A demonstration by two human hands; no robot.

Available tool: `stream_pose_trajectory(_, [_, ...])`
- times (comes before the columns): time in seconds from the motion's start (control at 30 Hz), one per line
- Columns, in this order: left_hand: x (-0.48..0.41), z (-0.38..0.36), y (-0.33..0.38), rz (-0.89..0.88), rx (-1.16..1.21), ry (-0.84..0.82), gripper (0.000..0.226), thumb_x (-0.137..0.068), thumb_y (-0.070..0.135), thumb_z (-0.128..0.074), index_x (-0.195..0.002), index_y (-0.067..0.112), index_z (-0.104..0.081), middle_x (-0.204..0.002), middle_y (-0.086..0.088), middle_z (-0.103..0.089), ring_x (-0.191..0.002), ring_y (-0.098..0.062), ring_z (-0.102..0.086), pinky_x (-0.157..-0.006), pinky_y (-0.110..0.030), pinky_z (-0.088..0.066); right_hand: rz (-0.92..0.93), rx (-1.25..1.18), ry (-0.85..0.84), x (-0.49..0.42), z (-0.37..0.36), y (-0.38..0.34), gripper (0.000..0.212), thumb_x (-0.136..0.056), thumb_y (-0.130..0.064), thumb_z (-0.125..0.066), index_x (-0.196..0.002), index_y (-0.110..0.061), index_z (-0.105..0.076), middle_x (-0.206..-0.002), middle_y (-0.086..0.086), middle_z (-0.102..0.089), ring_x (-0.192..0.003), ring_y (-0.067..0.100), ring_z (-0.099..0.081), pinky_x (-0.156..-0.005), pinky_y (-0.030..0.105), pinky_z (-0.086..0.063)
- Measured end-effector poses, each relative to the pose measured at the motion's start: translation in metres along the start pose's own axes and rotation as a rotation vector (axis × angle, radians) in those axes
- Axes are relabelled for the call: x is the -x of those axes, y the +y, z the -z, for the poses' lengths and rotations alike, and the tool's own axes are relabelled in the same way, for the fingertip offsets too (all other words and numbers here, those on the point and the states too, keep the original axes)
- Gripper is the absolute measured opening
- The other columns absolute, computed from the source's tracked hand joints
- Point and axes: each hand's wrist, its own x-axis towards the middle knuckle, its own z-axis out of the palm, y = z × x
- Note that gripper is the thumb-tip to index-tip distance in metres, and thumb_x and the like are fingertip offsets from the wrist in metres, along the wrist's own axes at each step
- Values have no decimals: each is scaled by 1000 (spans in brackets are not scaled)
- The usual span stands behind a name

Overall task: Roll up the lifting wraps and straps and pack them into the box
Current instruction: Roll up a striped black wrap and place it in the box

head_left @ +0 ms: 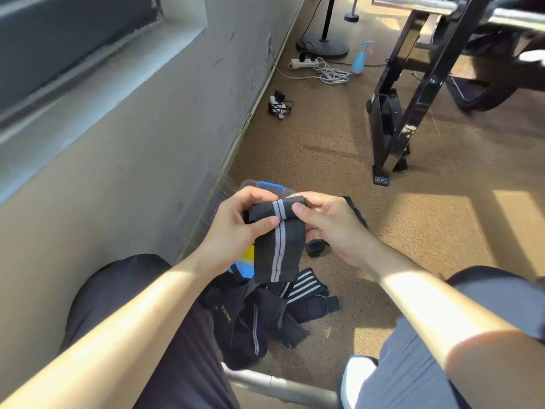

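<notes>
Both hands, left hand (236,222) and right hand (330,225), pinch the rolled top of a black elastic wrap with a grey centre stripe (278,246); its loose tail hangs between the knees; soft, light and springy by the look of it, it is best gripped at the roll's ends; below, a heap of dark straps (265,314) lies on the floor; the clear plastic box with blue latch (267,184) sits just behind the hands.

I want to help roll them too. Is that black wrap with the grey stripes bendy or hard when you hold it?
Probably bendy: the black wrap hangs limp below both hands. It likely rolls easily, since its top end is already curled between the left hand and right hand. It seems light, pinched only by fingers.
</notes>
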Motion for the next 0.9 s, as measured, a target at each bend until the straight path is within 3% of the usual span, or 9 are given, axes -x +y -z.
stream_pose_trajectory(0.1, [-1, -1, 3, 134, 62, -41, 32, -91, 21, -77, -120, 27, -66, -114, -4, -72, -105, -23, -72, -88, -42, -61, 36, -100, -16, 0, 5, -3, 27, -100, -3, -59, -125, -7, -67, -114, 15, -74, -105, 30, -73, -86, 45, -61])
stream_pose_trajectory(0.2, [1, -5, 9, 224, 124, -102, 26, -101, 38, -58, -121, 24, -68, -109, -2, -77, -99, -18, -75, -81, -33, -61, 79, -82, 17, -2, 9, -3, 33, -95, 5, -63, -123, -10, -70, -117, 14, -75, -109, 28, -72, -95, 45, -59])
stream_pose_trajectory(0.3, [1, -5, 8, 213, 86, -67, 22, -101, 37, -60, -111, 20, -71, -96, 0, -77, -89, -17, -76, -73, -36, -60, 139, 94, 54, -2, 8, 2, 42, -88, 12, -68, -114, -20, -75, -116, 4, -77, -109, 20, -72, -103, 42, -55])
stream_pose_trajectory(0.4, [0, -4, 3, 177, 68, -37, 12, -99, 23, -67, -109, 17, -70, -95, -4, -75, -86, -17, -74, -69, -36, -58, 124, 140, 35, -2, 7, 4, 48, -87, 11, -70, -118, -24, -74, -118, -1, -76, -111, 17, -71, -103, 42, -55])
stream_pose_trajectory(0.5, [0, -1, 2, 129, 54, -20, 16, -94, 13, -72, -109, 19, -69, -106, -12, -71, -94, -28, -72, -66, -40, -61, 25, 88, -20, -2, 9, 0, 51, -91, -9, -73, -136, -30, -63, -127, -1, -72, -116, 18, -69, -97, 39, -58])
stream_pose_trajectory(0.57, [0, 1, 0, 94, 42, -35, 21, -91, 10, -76, -108, 20, -69, -110, -16, -70, -99, -32, -71, -79, -55, -61, -58, 89, -47, -1, 8, -4, 41, -97, -31, -68, -137, -28, -62, -123, 3, -73, -108, 21, -73, -87, 40, -60])
stream_pose_trajectory(0.6, [1, 1, -1, 77, 37, -42, 23, -90, 9, -77, -109, 19, -68, -109, -17, -69, -99, -29, -71, -83, -56, -60, -69, 108, -43, -1, 7, -4, 39, -97, -37, -64, -134, -24, -64, -119, 6, -74, -106, 22, -74, -83, 40, -60])
stream_pose_trajectory(0.77, [2, -2, 3, 39, -2, -28, 36, -86, 7, -80, -117, 16, -64, -108, -8, -71, -96, -13, -71, -80, -35, -62, 0, 55, -31, -1, 4, -1, 22, -99, -12, -64, -120, -10, -68, -109, 10, -75, -101, 26, -74, -79, 45, -62])
stream_pose_trajectory(0.9, [3, -4, 7, 168, 77, -112, 29, -94, 23, -72, -123, 23, -66, -115, -2, -75, -107, -19, -73, -93, -42, -59, 58, -31, -37, -1, 7, -2, 25, -97, -1, -64, -118, -13, -69, -107, 6, -75, -103, 23, -73, -81, 38, -61])
